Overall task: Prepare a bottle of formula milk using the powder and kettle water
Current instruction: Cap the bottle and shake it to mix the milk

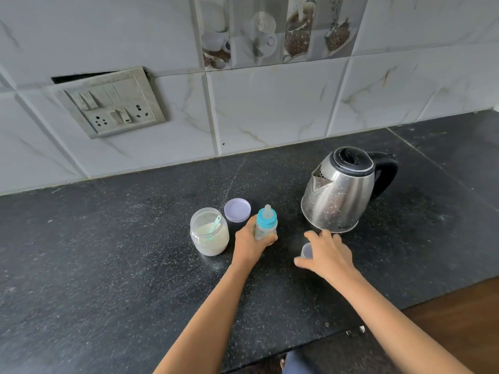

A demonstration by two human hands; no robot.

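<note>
Right hand spread open over a clear cap; left hand grips the bottle.

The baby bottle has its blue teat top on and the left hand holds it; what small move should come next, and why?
Probably the right hand should close on the clear cap beside it and bring it over the teat. The bottle stands upright, closed, in the left hand, so only the cap seems left off.

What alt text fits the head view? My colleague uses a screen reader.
A left hand grips a baby bottle standing on a dark counter, between an open powder jar and a steel kettle; the right hand reaches over a small clear cap.
</note>
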